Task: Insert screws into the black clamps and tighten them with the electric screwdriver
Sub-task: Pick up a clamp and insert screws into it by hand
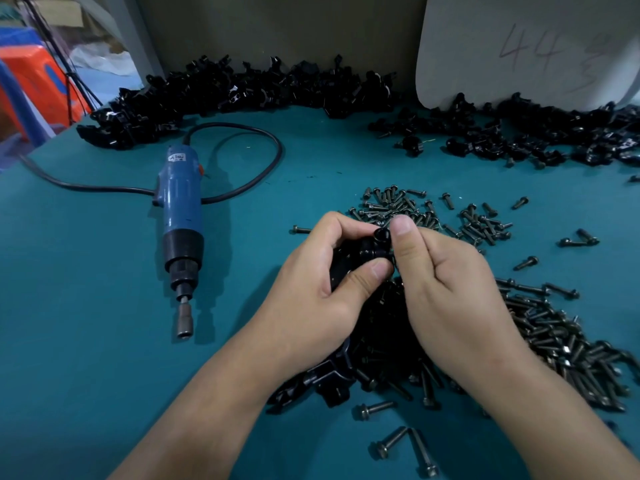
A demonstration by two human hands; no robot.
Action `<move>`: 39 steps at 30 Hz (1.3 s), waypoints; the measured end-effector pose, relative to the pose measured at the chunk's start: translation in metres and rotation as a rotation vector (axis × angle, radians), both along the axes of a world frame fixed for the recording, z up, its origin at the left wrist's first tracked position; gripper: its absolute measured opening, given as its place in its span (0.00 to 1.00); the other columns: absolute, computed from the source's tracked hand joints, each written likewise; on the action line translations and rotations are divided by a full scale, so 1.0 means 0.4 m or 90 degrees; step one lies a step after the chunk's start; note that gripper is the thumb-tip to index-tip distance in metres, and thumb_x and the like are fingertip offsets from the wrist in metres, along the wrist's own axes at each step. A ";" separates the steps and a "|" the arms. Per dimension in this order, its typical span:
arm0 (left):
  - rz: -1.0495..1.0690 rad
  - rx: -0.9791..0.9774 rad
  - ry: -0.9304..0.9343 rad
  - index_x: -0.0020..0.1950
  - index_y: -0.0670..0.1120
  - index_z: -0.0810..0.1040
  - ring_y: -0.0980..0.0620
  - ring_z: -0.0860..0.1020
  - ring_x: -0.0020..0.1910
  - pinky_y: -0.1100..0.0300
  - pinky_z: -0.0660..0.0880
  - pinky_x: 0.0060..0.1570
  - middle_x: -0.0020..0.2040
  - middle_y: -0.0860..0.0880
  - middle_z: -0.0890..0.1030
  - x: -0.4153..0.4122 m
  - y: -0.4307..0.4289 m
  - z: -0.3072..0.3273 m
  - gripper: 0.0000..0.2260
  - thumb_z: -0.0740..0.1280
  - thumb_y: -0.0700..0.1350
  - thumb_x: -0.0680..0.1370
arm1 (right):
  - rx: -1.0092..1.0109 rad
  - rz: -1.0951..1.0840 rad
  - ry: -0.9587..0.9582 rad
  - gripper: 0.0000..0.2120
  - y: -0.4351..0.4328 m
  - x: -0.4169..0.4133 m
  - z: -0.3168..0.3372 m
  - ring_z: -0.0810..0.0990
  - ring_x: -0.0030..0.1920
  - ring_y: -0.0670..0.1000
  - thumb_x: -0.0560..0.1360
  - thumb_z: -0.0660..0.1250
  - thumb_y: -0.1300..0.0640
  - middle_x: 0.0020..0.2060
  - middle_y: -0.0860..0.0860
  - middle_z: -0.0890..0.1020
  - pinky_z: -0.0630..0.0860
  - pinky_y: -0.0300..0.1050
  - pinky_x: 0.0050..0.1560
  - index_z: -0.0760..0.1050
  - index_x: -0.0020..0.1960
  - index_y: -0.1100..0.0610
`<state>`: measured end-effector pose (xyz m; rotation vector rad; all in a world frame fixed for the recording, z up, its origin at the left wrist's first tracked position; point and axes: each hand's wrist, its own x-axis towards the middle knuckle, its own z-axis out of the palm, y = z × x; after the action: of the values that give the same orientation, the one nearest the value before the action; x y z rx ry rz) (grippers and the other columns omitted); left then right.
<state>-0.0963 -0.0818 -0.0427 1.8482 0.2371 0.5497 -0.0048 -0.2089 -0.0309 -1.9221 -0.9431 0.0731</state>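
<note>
Left hand (311, 285) grips a clamp (360, 254); right hand (446, 282) pinches a screw (382, 234) at its top. The screwdriver (181, 216) lies to the left — bit toward the person, nearer the left hand.

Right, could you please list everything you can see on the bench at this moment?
electric screwdriver: one, blue and black, lying on the table left of the hands.
cable: one, black, looped behind the screwdriver.
loose clamps: many, black, heaped along the back edge and under the forearms.
screws: many, dark grey, scattered right of the hands.
board: one, white, marked 44, back right.
table: one, teal.
held clamp: one, black, between both hands.
left hand: grips the held clamp.
right hand: pinches the held clamp's round top.
</note>
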 end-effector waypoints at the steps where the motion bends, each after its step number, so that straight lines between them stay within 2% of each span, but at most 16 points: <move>1: 0.004 -0.001 0.002 0.58 0.55 0.76 0.57 0.81 0.55 0.60 0.76 0.58 0.52 0.60 0.83 0.001 0.001 -0.001 0.10 0.69 0.50 0.77 | 0.004 0.003 0.006 0.23 -0.002 0.002 -0.001 0.66 0.26 0.43 0.83 0.50 0.34 0.25 0.43 0.69 0.63 0.42 0.27 0.66 0.34 0.45; 3: 0.018 -0.015 0.003 0.58 0.54 0.76 0.57 0.81 0.55 0.57 0.76 0.59 0.52 0.59 0.83 0.002 0.006 -0.002 0.11 0.69 0.50 0.77 | -0.019 0.019 -0.008 0.21 -0.009 0.009 -0.002 0.68 0.28 0.42 0.83 0.49 0.34 0.29 0.42 0.72 0.66 0.44 0.27 0.67 0.40 0.45; 6: 0.035 -0.023 0.009 0.60 0.51 0.77 0.55 0.81 0.57 0.51 0.76 0.64 0.55 0.56 0.83 0.002 0.011 -0.001 0.13 0.69 0.51 0.76 | -0.066 0.051 -0.045 0.14 -0.015 0.013 -0.001 0.70 0.30 0.42 0.83 0.52 0.38 0.33 0.39 0.75 0.65 0.38 0.27 0.69 0.50 0.45; 13: 0.023 -0.018 0.005 0.58 0.53 0.76 0.57 0.81 0.56 0.57 0.76 0.61 0.53 0.58 0.83 0.001 0.006 -0.005 0.11 0.70 0.50 0.76 | -0.055 0.035 -0.017 0.21 -0.009 -0.005 0.012 0.68 0.29 0.42 0.83 0.48 0.35 0.31 0.44 0.72 0.71 0.50 0.29 0.65 0.40 0.47; 15: 0.040 -0.046 0.006 0.58 0.53 0.77 0.55 0.82 0.57 0.55 0.76 0.62 0.54 0.56 0.84 0.002 0.008 -0.005 0.12 0.69 0.50 0.76 | -0.063 0.032 0.004 0.23 -0.015 0.000 0.027 0.71 0.31 0.42 0.82 0.48 0.32 0.33 0.46 0.75 0.73 0.48 0.29 0.69 0.42 0.47; 16: 0.055 -0.075 0.007 0.59 0.51 0.77 0.53 0.82 0.58 0.53 0.76 0.64 0.55 0.53 0.84 0.005 0.010 -0.004 0.13 0.70 0.51 0.76 | -0.083 0.023 0.009 0.24 -0.023 0.007 0.041 0.75 0.33 0.41 0.80 0.48 0.29 0.36 0.43 0.78 0.74 0.44 0.31 0.71 0.44 0.45; 18: 0.077 -0.219 -0.008 0.60 0.45 0.77 0.48 0.84 0.58 0.49 0.78 0.65 0.57 0.46 0.85 0.009 0.015 0.003 0.13 0.71 0.49 0.79 | -0.158 0.002 -0.002 0.24 -0.061 0.036 0.073 0.78 0.44 0.34 0.74 0.47 0.22 0.45 0.33 0.79 0.75 0.40 0.37 0.73 0.49 0.37; 20: 0.069 -0.423 -0.056 0.58 0.40 0.77 0.45 0.85 0.58 0.53 0.82 0.59 0.56 0.41 0.85 0.012 0.019 0.016 0.08 0.68 0.44 0.82 | -0.299 -0.009 -0.055 0.27 -0.123 0.067 0.105 0.78 0.45 0.35 0.65 0.52 0.15 0.45 0.32 0.78 0.77 0.43 0.42 0.72 0.54 0.28; 22: 0.060 -0.578 -0.089 0.57 0.37 0.77 0.42 0.85 0.58 0.56 0.83 0.54 0.58 0.37 0.85 0.010 0.025 0.026 0.07 0.65 0.41 0.83 | -0.444 -0.014 -0.051 0.37 -0.186 0.080 0.123 0.77 0.47 0.38 0.49 0.57 0.10 0.48 0.31 0.77 0.79 0.50 0.48 0.71 0.55 0.20; 24: 0.046 -0.676 -0.107 0.60 0.34 0.77 0.40 0.85 0.59 0.55 0.83 0.54 0.59 0.35 0.84 0.007 0.033 0.031 0.11 0.66 0.41 0.83 | -0.487 -0.017 0.023 0.42 -0.235 0.091 0.115 0.79 0.47 0.42 0.38 0.63 0.12 0.49 0.35 0.81 0.78 0.50 0.46 0.74 0.52 0.19; 25: 0.034 -0.701 -0.109 0.61 0.33 0.77 0.40 0.85 0.59 0.54 0.83 0.55 0.58 0.34 0.84 0.006 0.037 0.033 0.13 0.68 0.41 0.82 | -0.482 -0.026 0.034 0.41 -0.248 0.097 0.114 0.80 0.43 0.44 0.36 0.69 0.17 0.46 0.37 0.82 0.79 0.50 0.43 0.75 0.50 0.20; 28: -0.002 -0.728 -0.112 0.59 0.32 0.79 0.41 0.84 0.60 0.56 0.83 0.55 0.56 0.35 0.84 0.003 0.044 0.036 0.15 0.72 0.41 0.77 | -0.474 -0.057 0.005 0.27 -0.230 0.105 0.107 0.81 0.33 0.45 0.53 0.87 0.43 0.37 0.38 0.83 0.82 0.50 0.40 0.79 0.45 0.26; 30: -0.017 -0.743 -0.115 0.62 0.30 0.77 0.42 0.85 0.59 0.57 0.83 0.53 0.56 0.36 0.84 0.003 0.045 0.035 0.19 0.73 0.40 0.75 | -0.448 -0.078 -0.029 0.22 -0.218 0.110 0.094 0.80 0.29 0.44 0.61 0.85 0.53 0.35 0.35 0.81 0.83 0.48 0.39 0.80 0.43 0.30; 32: -0.036 -0.760 -0.114 0.63 0.29 0.76 0.43 0.85 0.58 0.57 0.83 0.52 0.56 0.36 0.84 0.002 0.048 0.033 0.21 0.73 0.39 0.75 | -0.439 -0.088 -0.043 0.19 -0.214 0.111 0.089 0.79 0.28 0.44 0.64 0.83 0.53 0.32 0.35 0.81 0.83 0.48 0.38 0.80 0.42 0.31; 36: -0.086 -0.793 -0.103 0.59 0.31 0.78 0.43 0.85 0.59 0.56 0.83 0.53 0.58 0.36 0.84 -0.006 0.055 0.036 0.16 0.72 0.38 0.76 | -0.420 -0.106 -0.012 0.22 -0.204 0.100 0.092 0.80 0.32 0.39 0.64 0.83 0.49 0.37 0.30 0.80 0.80 0.48 0.39 0.77 0.47 0.27; 39: -0.100 -0.809 -0.094 0.62 0.30 0.76 0.45 0.85 0.58 0.59 0.83 0.51 0.59 0.35 0.84 -0.009 0.054 0.041 0.17 0.71 0.38 0.76 | -0.423 -0.107 -0.014 0.18 -0.198 0.102 0.095 0.80 0.30 0.40 0.68 0.81 0.50 0.33 0.30 0.80 0.78 0.46 0.35 0.79 0.43 0.27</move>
<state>-0.0998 -0.0603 -0.0264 0.5824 0.2502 0.2852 0.0360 -0.2882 0.0070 -2.6086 -0.8267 0.2980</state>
